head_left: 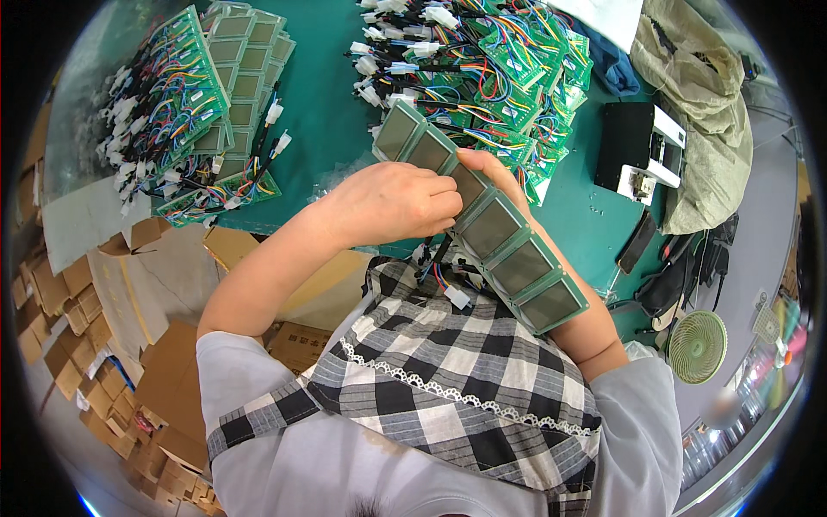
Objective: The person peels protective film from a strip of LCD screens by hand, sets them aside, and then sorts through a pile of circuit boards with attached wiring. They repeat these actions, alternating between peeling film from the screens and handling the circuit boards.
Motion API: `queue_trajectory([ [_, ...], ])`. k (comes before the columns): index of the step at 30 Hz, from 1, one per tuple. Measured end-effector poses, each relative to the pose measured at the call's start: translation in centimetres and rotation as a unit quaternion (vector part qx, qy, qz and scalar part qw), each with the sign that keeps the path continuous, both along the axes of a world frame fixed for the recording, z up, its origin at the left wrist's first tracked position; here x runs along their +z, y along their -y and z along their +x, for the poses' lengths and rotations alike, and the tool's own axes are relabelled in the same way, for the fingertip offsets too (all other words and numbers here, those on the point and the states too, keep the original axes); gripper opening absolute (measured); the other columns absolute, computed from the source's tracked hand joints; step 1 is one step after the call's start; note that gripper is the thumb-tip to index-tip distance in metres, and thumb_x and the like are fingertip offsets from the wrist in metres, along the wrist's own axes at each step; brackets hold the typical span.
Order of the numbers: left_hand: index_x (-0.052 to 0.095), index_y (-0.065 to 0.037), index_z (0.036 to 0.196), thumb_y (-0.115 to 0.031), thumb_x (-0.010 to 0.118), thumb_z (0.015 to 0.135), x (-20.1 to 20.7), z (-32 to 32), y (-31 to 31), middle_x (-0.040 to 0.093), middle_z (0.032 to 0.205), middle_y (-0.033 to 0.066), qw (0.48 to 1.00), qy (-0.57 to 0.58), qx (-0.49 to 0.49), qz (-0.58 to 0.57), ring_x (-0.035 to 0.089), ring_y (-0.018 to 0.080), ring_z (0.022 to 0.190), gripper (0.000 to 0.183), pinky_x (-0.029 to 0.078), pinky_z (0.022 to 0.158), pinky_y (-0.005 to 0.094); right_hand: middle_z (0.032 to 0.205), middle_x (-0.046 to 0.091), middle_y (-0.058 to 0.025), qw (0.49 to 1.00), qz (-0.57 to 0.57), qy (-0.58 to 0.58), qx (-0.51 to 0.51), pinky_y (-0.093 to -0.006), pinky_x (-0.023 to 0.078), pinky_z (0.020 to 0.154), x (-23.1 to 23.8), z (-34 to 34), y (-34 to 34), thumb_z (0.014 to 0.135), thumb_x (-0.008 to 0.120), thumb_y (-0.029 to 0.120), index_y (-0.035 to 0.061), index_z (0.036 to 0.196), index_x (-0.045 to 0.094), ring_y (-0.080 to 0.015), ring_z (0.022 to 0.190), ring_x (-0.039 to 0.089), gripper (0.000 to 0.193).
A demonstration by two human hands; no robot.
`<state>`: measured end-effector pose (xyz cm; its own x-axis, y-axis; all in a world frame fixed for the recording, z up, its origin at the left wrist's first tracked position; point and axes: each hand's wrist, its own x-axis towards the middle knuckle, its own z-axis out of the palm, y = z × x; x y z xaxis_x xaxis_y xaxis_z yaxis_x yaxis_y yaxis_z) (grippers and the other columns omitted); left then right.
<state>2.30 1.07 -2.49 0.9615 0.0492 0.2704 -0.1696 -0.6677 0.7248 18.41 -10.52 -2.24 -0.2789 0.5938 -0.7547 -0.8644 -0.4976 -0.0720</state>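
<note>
A long green circuit board panel (519, 265) with several grey display screens in a row slants across in front of my chest. My right hand (493, 170) grips it along its right edge, the fingers mostly hidden behind it. My left hand (401, 202) is closed over the panel's upper left part, fingers curled together against the screens; what they pinch, if anything, is hidden. Below the panel hang coloured wires ending in a white connector plug (457, 297), close to my checked apron (448, 362).
On the green table (319, 77) lie a wired board pile (508, 86) ahead and stacked screen panels (245, 86) at left. To the right are a black-and-white device (639, 153), a phone (636, 243), a green fan (697, 346) and a cloth sack (702, 112). Cardboard boxes (177, 388) stand at left.
</note>
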Motion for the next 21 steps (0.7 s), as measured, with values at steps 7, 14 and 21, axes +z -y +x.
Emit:
queue_trajectory([
  [7,0.054,-0.006,0.079,-0.015,0.074,0.078,-0.2,0.2,0.1,0.054,0.076,0.0063,1.0,0.013,-0.003,-0.014,0.06,0.0254,0.069,0.022,0.051,0.059,0.0389,0.091,0.069,-0.011,0.997,0.054,-0.058,-0.013,-0.0361,0.056,0.067,1.1,-0.1,-0.1,0.097,0.05,0.038,0.0054,0.116,0.065,-0.0223,0.074,0.068,0.041],
  [14,0.053,-0.008,0.078,-0.016,0.07,0.08,0.7,0.2,0.0,0.056,0.077,0.0051,1.0,-0.008,-0.006,0.008,0.064,0.0238,0.073,0.02,0.055,0.062,0.0374,0.085,0.067,-0.0121,1.0,-0.015,-0.006,-0.022,-0.0352,0.054,0.062,0.6,-0.3,0.2,0.096,0.053,0.037,0.0033,0.109,0.065,-0.0223,0.071,0.066,0.038],
  [21,0.053,-0.007,0.078,-0.016,0.069,0.081,0.7,0.2,-0.1,0.057,0.077,0.0053,0.999,-0.026,-0.023,0.001,0.065,0.0242,0.074,0.019,0.056,0.063,0.0379,0.082,0.067,-0.0115,0.999,-0.025,-0.007,-0.02,-0.035,0.055,0.062,1.0,-0.4,0.0,0.096,0.053,0.036,0.0041,0.105,0.066,-0.0221,0.069,0.066,0.036],
])
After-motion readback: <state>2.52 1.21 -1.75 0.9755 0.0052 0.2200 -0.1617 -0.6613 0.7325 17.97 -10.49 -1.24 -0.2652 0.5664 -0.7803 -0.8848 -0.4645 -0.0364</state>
